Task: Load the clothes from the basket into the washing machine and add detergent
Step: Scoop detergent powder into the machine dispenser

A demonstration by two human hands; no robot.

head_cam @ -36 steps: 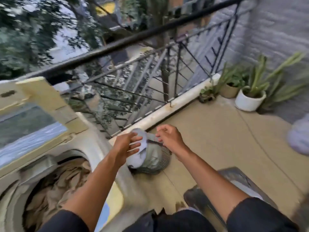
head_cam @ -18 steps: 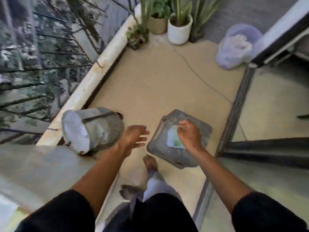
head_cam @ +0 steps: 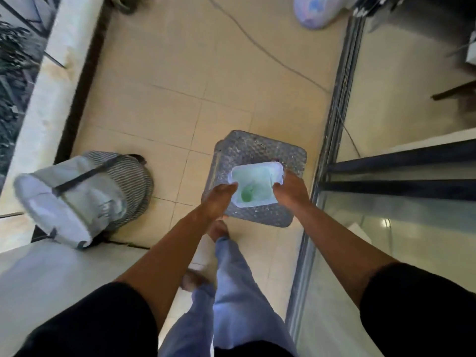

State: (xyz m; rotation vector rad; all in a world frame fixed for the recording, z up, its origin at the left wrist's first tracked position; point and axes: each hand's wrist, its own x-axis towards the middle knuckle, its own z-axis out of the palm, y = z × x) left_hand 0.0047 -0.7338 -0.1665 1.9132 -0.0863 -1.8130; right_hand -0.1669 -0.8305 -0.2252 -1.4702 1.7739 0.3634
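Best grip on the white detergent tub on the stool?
Take the detergent tub by its two opposite side walls, one hand each, as the left hand and right hand do now: it is open-topped, so keep it level.

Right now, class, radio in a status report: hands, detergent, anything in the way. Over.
Left hand and right hand both grip the detergent tub over the grey stool. Laundry basket tipped on its side, left. Nothing blocking.
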